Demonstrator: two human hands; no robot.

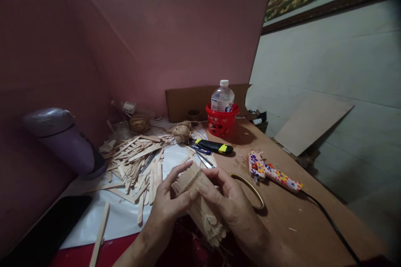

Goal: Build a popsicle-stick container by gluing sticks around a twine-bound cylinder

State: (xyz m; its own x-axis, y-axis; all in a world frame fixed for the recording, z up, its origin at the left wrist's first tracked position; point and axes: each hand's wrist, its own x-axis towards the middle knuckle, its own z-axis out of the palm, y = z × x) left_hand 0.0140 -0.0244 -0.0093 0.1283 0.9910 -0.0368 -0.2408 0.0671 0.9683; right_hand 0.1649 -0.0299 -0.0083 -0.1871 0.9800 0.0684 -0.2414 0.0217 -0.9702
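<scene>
A small structure of joined wooden craft sticks is held tilted above the table's front edge. My left hand grips its left side, thumb across the top face and fingers curled round the far edge. On the right side, my right hand holds the same structure, its thumb on the sticks and its index finger bent over the upper edge. The structure's underside is hidden. Just beyond my right hand lies a roll of tape, partly covered by it.
Loose sticks lie piled at left, near twine balls, a cutter and a purple flask. A red bucket holds a bottle. At right lies a flowered glue gun with a black cord.
</scene>
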